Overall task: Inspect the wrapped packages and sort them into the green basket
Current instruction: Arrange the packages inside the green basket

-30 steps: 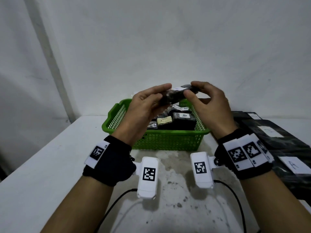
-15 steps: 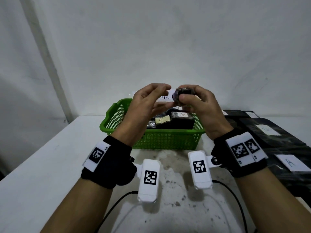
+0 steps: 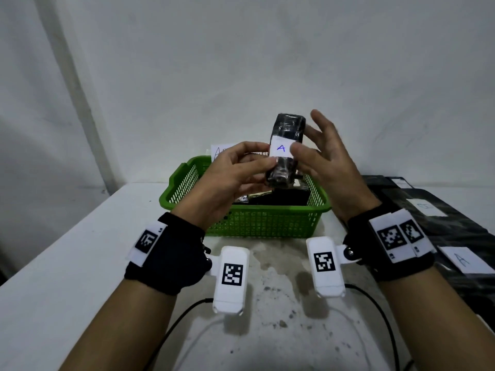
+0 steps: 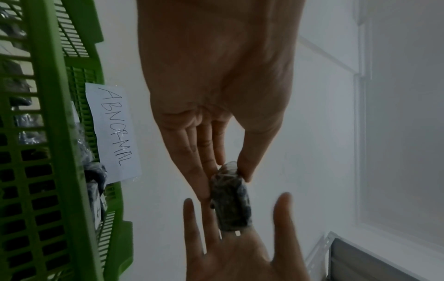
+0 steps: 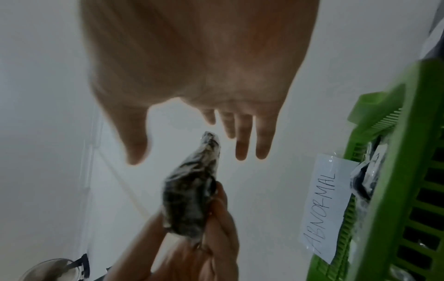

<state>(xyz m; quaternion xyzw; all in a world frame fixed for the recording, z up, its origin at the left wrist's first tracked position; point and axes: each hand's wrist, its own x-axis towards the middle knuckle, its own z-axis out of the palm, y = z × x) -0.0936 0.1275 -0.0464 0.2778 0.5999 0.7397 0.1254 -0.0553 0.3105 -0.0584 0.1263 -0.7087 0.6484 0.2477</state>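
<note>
A small black wrapped package (image 3: 288, 129) with a white label marked "A" stands upright in the air above the green basket (image 3: 257, 223). My left hand (image 3: 263, 159) pinches its lower part between thumb and fingers, which the left wrist view shows on the package (image 4: 230, 205). My right hand (image 3: 310, 135) is beside it with fingers spread and straight, thumb close to the label. In the right wrist view the package (image 5: 192, 194) sits apart from that hand's fingers (image 5: 240, 148). Several wrapped packages lie in the basket.
A paper sign reading "ABNORMAL" (image 4: 115, 131) is fixed at the basket's far rim (image 4: 48, 133). Flat black packages (image 3: 442, 223) with white labels lie on the white table (image 3: 67, 263) at the right. A wall stands close behind the basket. Cables run along the near table.
The package went from lying sideways between both hands to standing upright with its "A" label towards me. My right hand let go and opened; my left hand keeps holding it.
</note>
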